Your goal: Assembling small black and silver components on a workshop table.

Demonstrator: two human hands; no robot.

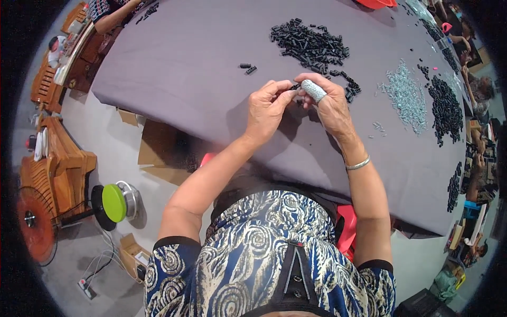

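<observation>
My left hand (266, 108) and my right hand (328, 103) meet over a grey cloth-covered table (185, 68). Between their fingertips they pinch a small black plastic piece (294, 86). The right index finger wears a grey wrapped finger cover (313, 90), and a silver bangle (358, 164) sits on the right wrist. Just beyond the hands lies a heap of small black plastic parts (310, 45). Two loose black parts (247, 68) lie to the left of the heap.
A pile of small silvery metal parts (405, 98) and more black parts (446, 108) lie to the right. Other people's arms show at the top left (113, 16) and far right. Wooden furniture (58, 174), a green-capped fan (113, 203) and flattened cardboard (158, 153) stand on the floor to the left.
</observation>
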